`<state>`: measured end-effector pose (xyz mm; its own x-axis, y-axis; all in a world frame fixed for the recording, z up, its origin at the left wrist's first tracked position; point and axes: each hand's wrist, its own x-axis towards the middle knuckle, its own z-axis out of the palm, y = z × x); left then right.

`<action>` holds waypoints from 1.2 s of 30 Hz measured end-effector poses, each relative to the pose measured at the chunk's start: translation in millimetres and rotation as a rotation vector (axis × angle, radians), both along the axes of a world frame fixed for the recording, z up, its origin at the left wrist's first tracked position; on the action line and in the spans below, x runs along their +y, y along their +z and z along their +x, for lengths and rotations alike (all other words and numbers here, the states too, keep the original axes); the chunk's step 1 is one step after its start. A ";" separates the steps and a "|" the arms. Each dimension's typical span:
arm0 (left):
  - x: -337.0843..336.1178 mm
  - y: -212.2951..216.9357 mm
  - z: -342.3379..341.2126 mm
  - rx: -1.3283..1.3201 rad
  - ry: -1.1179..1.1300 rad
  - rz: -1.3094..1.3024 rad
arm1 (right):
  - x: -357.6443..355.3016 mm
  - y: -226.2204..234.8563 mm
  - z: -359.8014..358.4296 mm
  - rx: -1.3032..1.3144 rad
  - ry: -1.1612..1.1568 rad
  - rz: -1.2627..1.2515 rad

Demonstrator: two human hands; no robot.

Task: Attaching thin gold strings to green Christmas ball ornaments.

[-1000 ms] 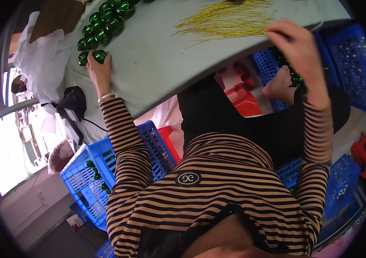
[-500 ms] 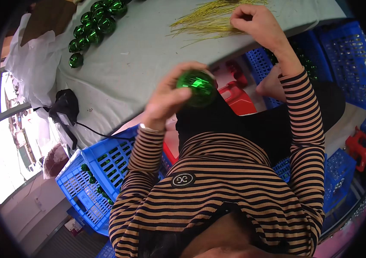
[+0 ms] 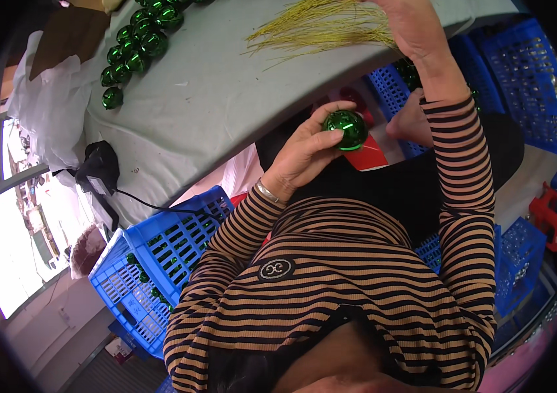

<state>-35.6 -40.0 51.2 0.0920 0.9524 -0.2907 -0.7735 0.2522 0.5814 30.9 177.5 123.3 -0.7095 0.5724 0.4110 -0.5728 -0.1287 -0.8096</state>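
Observation:
My left hand (image 3: 308,147) is closed around a shiny green bauble (image 3: 345,130), with the thumb across its side. It holds the bauble above my lap, off the table's near edge. On the far right of the table my right hand (image 3: 416,29) reaches beside a fanned bunch of thin gold strings (image 3: 324,27). Its fingertips run up to the top rim of the picture, so their grip is hidden. Several more green baubles (image 3: 136,62) lie in a cluster at the left on the table.
The grey-green cloth (image 3: 206,98) covers the table. A blue crate (image 3: 180,245) with green baubles stands at my left, and another blue crate (image 3: 534,85) at the right. A black device (image 3: 98,164) with a cord sits on the left edge. A red stool (image 3: 549,216) is at right.
My left hand has moved right with the bauble, away from the table's edge and over my lap. My right hand has shifted farther away and to the right across the gold strings.

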 end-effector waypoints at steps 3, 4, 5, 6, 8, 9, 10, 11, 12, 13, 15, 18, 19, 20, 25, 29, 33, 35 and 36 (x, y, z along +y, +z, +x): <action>2.8 -8.7 -1.1 -0.098 0.041 -0.038 | -19.2 20.2 19.9 0.050 -0.007 -0.095; 3.1 -13.4 -2.1 -0.210 0.070 -0.066 | -35.3 33.3 35.0 -0.166 -0.138 -0.115; 4.0 -17.1 -1.1 -0.322 0.090 -0.093 | -48.5 41.2 50.3 -0.383 -0.277 -0.131; 3.2 -21.4 -0.1 -0.330 0.091 -0.103 | -58.5 37.7 62.0 -0.393 -0.276 -0.141; 7.6 -33.5 4.2 -0.313 0.090 -0.092 | -76.5 17.9 88.3 -0.555 -0.260 -0.056; 8.9 -37.8 7.1 -0.303 0.092 -0.086 | -86.9 7.4 99.6 -0.566 -0.261 -0.063; 10.8 -38.4 10.5 -0.312 0.085 -0.094 | -98.9 -4.3 111.1 -0.534 -0.237 -0.162; 14.0 -35.6 13.3 -0.297 0.086 -0.092 | -109.8 -15.1 120.9 -0.498 -0.215 -0.261; 17.0 -32.1 15.9 -0.281 0.087 -0.089 | -119.1 -25.2 128.9 -0.505 -0.224 -0.270; 18.9 -29.7 17.9 -0.262 0.087 -0.085 | -128.1 -33.8 135.8 -0.544 -0.242 -0.325; 22.2 -30.3 20.1 -0.238 0.066 -0.103 | -139.5 -47.1 144.6 -0.580 -0.267 -0.388; 27.4 -31.5 26.1 -0.185 0.031 -0.128 | -147.9 -57.4 155.5 -0.581 -0.279 -0.446; 28.5 -32.2 28.0 -0.133 0.016 -0.116 | -148.8 -59.2 158.1 -0.580 -0.287 -0.451; 29.5 -32.7 29.8 -0.080 0.002 -0.104 | -149.6 -60.1 159.1 -0.573 -0.290 -0.467; 33.1 -33.8 38.6 -0.039 0.027 -0.098 | -152.9 -62.1 163.6 -0.569 -0.295 -0.508; 34.2 -34.0 40.7 -0.038 0.018 -0.093 | -155.0 -66.4 164.8 -0.579 -0.300 -0.523; 30.7 -36.9 48.4 0.092 0.017 -0.069 | -157.2 -76.5 161.6 -0.581 -0.324 -0.550; 28.5 -37.2 53.1 0.096 0.010 -0.067 | -157.4 -82.7 158.1 -0.581 -0.338 -0.563; 26.6 -37.1 55.3 0.101 0.011 -0.066 | -157.7 -85.8 155.4 -0.599 -0.327 -0.571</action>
<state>19.8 -13.4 14.1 0.0486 0.9316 -0.3602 -0.7150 0.2843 0.6387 186.3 19.9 37.4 -0.4788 0.7882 -0.3867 -0.1531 -0.5087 -0.8472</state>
